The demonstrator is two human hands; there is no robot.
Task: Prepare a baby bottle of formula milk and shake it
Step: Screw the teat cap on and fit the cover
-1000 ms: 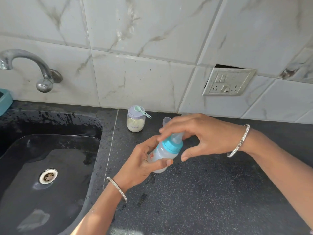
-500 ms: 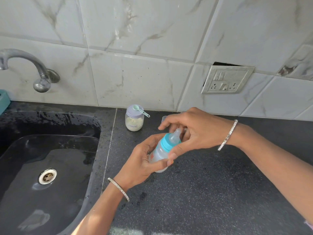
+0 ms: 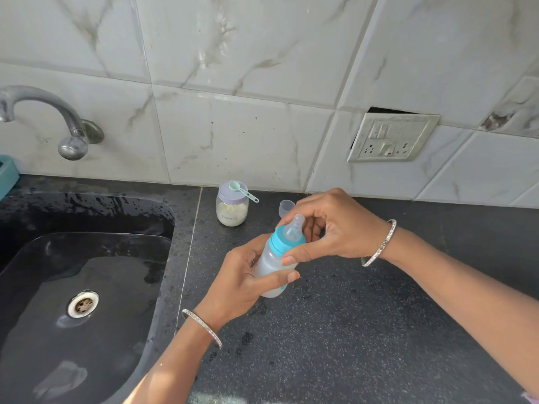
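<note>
A small baby bottle (image 3: 269,262) with cloudy liquid, a blue collar (image 3: 280,240) and a clear teat is tilted above the black counter. My left hand (image 3: 239,282) grips the bottle's body from the left. My right hand (image 3: 332,228) curls around the top, thumb on the blue collar and fingers behind the teat. A formula jar (image 3: 232,212) with a lilac lid stands by the wall, a pale green scoop (image 3: 243,191) lying on its lid. The bottle's clear cap (image 3: 285,207) stands behind my right hand, partly hidden.
A black sink (image 3: 87,287) with a metal drain fills the left, wet around its rim, under a steel tap (image 3: 58,118). A teal box (image 3: 7,176) sits at the far left edge. A wall socket plate (image 3: 390,138) hangs loose on the tiles. Speckled black counter (image 3: 364,345) spreads right.
My right hand has shifted on the bottle top: the teat, covered a second ago, now shows between thumb and fingers. The bottle has tipped a little more upright.
</note>
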